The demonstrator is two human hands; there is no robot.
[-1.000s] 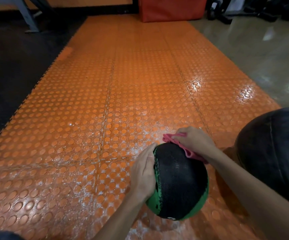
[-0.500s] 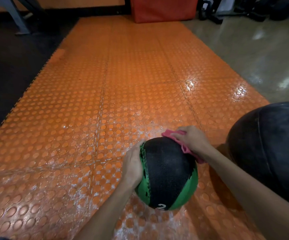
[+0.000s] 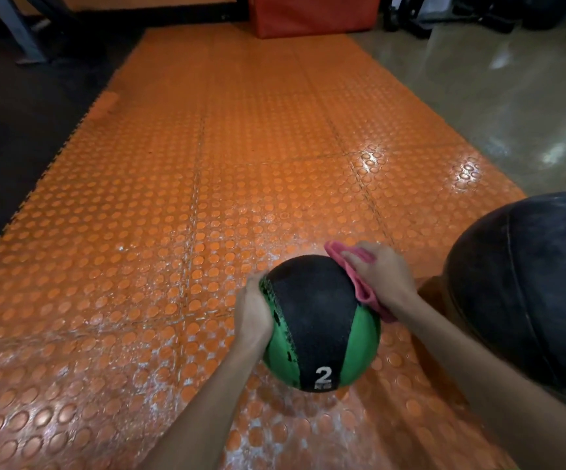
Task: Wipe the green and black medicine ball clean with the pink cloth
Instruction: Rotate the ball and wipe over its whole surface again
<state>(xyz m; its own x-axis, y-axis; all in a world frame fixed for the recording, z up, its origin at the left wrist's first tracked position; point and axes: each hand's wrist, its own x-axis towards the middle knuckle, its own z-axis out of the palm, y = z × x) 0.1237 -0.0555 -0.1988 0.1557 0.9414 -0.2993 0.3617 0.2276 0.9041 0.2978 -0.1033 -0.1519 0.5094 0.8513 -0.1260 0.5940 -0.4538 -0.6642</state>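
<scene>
The green and black medicine ball [image 3: 318, 327] rests on the orange studded mat, a white "2" facing me on its black band. My left hand [image 3: 252, 313] grips the ball's left side. My right hand [image 3: 381, 274] presses the pink cloth [image 3: 359, 279] against the ball's upper right. Part of the cloth is hidden under my palm, and its far corner sticks out past my fingers.
A large black ball [image 3: 529, 286] sits close on the right, just beyond my right forearm. The orange mat [image 3: 206, 184] stretches ahead to a red padded block [image 3: 312, 11]. Dark flooring [image 3: 20, 130] lies left, glossy grey floor [image 3: 495, 96] right. White dust marks the mat near me.
The ball has turned toward me, bringing the white "2" and more green into sight. My right hand with the cloth has stayed on the ball's upper right, my left hand on its left side.
</scene>
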